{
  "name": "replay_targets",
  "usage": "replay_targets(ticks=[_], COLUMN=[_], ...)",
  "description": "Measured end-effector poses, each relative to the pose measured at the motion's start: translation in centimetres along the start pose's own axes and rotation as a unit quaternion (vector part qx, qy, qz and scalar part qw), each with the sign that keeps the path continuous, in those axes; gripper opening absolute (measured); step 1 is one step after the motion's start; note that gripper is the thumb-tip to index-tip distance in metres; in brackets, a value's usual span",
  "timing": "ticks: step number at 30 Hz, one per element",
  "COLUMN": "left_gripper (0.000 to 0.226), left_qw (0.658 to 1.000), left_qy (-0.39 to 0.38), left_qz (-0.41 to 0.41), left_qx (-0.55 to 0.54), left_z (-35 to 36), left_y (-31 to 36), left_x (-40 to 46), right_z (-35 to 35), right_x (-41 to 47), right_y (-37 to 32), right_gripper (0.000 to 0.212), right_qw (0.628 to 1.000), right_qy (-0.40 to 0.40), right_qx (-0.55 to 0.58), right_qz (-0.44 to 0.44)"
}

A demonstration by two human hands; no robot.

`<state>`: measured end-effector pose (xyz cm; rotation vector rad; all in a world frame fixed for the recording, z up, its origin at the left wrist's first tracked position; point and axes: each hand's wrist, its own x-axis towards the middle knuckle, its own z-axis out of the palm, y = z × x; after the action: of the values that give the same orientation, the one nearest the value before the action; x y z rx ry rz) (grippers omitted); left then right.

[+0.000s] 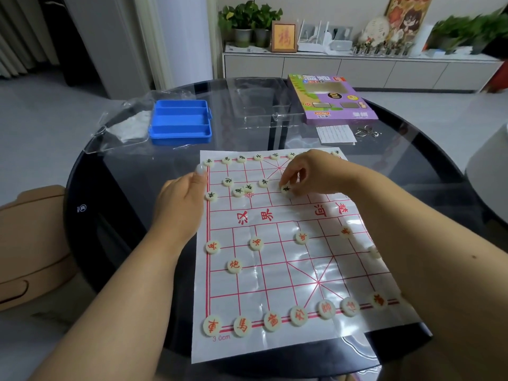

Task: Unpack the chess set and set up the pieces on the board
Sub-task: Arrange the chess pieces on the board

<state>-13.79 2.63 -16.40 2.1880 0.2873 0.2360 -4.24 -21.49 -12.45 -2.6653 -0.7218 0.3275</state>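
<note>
Right grip (308, 174) on black-marked piece (286, 189)

bare river band (291, 215), black pieces (248, 187) crowding (far-left)

We see the xiangqi board sheet (275, 270) at the table's (115, 215) six o'clock edge. At eleven o'clock from it sits the compartment tray (180, 122) on a plastic bag (123, 127); at one o'clock lies the game box (331, 99), a paper slip (335, 134) just before it.
</note>
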Motion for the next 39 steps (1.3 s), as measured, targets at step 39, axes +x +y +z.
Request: replay_targets(ticks=[39], left_gripper=[0.045], left_qw=[1.0], left_qy=[0.006], left_qz=[0.018], left_qx=[0.001], left_z=[-0.3], left_y=[0.4], left_x=[-0.5], right_z=[-1.8], right_x=[-3.7], right_y=[3.7], right_gripper=[0.024], right_qw=[0.995], right_qy=[0.032], right_qx=[-0.052], right_qz=[0.08])
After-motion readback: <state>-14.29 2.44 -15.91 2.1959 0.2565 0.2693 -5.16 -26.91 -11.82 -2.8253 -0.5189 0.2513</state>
